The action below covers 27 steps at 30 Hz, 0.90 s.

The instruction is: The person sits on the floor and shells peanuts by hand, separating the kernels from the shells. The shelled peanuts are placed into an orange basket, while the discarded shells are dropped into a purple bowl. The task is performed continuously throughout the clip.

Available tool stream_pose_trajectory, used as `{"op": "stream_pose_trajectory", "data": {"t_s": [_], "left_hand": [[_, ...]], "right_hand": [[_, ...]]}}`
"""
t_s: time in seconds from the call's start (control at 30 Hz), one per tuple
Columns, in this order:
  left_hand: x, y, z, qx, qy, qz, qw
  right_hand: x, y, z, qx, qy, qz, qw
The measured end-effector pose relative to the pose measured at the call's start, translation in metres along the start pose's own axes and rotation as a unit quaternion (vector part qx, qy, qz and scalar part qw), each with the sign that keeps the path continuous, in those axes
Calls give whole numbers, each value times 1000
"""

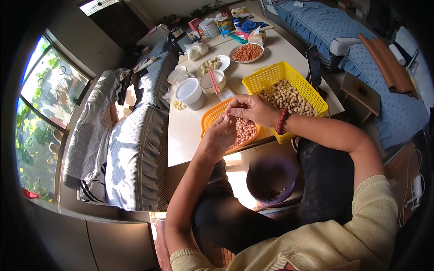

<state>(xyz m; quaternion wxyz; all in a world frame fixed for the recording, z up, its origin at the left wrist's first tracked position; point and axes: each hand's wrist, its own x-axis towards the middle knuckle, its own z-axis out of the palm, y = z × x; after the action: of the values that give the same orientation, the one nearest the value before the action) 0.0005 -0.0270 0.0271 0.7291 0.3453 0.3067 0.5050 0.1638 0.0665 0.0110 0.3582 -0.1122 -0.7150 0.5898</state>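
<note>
My left hand [218, 139] and my right hand [256, 110] meet at the fingertips over an orange plastic basket [212, 117]. Their fingers are bent together; whatever lies between them is too small to make out. Shelled pink peanuts [247, 132] fill part of this basket, partly covered by my hands. Just beyond my right wrist, with its red bead bracelet [281, 121], stands a yellow plastic basket [268, 74] holding unshelled peanuts [288, 96]. Below the table edge, between my knees, is a purple bin [290, 188] with a few small bits low inside.
On the table [181, 142] stand a lidded white tub [191, 93], a bowl [217, 83] with red chopsticks [213, 78], a plate of dumplings [211, 65] and a dish of reddish peanuts [247, 53]. A phone [313, 66] stands upright at the right. A wooden stool [361, 91] is beyond.
</note>
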Motion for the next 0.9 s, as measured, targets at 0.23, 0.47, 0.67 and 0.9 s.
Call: {"op": "stream_pose_trajectory", "data": {"t_s": [0.23, 0.47, 0.67, 0.9], "left_hand": [[2, -1, -8, 48, -7, 18, 999], [-1, 1, -4, 229, 63, 36, 971], [-1, 1, 4, 275, 101, 49, 955], [7, -8, 9, 256, 134, 107, 951]], "right_hand": [[0, 5, -3, -15, -4, -25, 1000], [-1, 5, -3, 44, -14, 23, 999], [-3, 2, -1, -8, -9, 15, 1000], [-3, 4, 6, 10, 62, 29, 998]]}}
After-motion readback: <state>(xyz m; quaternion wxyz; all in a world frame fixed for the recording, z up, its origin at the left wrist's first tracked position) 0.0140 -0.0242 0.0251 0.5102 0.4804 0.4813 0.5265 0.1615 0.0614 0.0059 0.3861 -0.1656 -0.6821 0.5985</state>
